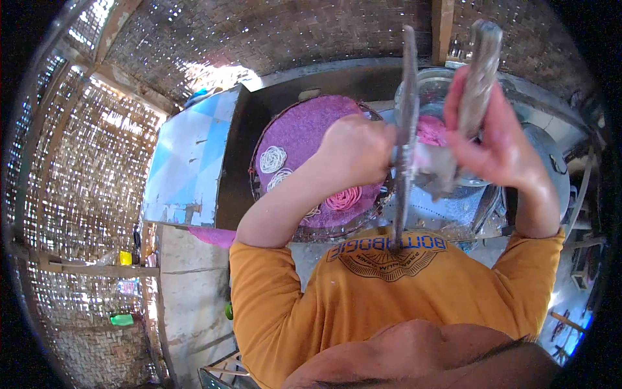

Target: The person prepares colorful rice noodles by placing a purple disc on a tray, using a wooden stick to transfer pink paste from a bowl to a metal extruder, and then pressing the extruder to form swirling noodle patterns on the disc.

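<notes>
My left hand (358, 150) is closed in a fist against a long, narrow, dark wooden-looking piece (406, 110) that stands on edge before me. Its fingertips are hidden. My right hand (495, 146) is wrapped round a thick, pale, wet-looking rod (481, 71), tilted slightly. Between the hands is a greyish block-like part (440, 170); how it joins the two pieces cannot be made out. Below my left forearm, a round tray covered with purple cloth (304, 126) bears white noodle-like coils (273, 159) and a pink coil (343, 198). Pink dough-like stuff (430, 129) shows behind the held pieces.
A large metal basin (440, 81) stands at the back right, with a round grey lid (544, 149) beside it. A blue-and-white panel (191, 155) edges the work place on the left. Woven bamboo walls (272, 35) enclose the back and left side.
</notes>
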Demonstrator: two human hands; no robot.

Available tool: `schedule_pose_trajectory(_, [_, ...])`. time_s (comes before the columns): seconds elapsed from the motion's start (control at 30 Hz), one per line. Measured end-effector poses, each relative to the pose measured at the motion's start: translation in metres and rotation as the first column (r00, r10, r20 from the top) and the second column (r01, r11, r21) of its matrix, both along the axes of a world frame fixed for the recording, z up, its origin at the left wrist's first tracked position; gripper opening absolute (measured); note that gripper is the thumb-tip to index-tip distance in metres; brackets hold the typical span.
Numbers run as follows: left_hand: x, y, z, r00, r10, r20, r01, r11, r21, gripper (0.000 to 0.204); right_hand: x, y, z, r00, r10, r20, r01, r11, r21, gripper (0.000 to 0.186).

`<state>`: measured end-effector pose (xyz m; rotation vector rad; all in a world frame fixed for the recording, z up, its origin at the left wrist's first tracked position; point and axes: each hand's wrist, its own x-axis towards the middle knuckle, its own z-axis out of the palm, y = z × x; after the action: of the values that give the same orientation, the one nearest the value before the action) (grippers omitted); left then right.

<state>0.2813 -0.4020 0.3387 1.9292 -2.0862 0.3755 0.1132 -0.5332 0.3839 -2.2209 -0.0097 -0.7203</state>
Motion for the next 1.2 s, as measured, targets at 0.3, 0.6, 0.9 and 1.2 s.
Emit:
schedule_pose_trajectory(0.3, [0.057,-0.034,-0.073,0.129,-0.267,-0.955,0.307,0.926,-0.218,0.025,-0.057,-0.078,-0.02,0.553,-0.45,0.702,0.036,0.854,0.519,0.043])
schedule_pose_trajectory(0.6, [0.055,-0.051,-0.053,-0.222,-0.778,-0.588,-0.004,0.604,-0.797,0.023,0.027,-0.069,-0.146,0.927,-0.225,0.302,-0.083,0.66,0.746,0.035])
schedule_pose_trajectory(0.9, [0.063,0.022,-0.051,0.077,-0.655,-0.751,-0.169,0.734,-0.658,0.032,-0.003,-0.176,-0.273,0.346,-0.704,-0.621,0.248,0.706,-0.663,0.033])
schedule_pose_trajectory(1.2, [0.055,0.111,-0.06,0.148,-0.623,-0.768,-0.405,0.67,-0.621,0.044,0.008,-0.15,-0.281,0.383,-0.54,-0.75,0.24,0.842,-0.483,0.039])
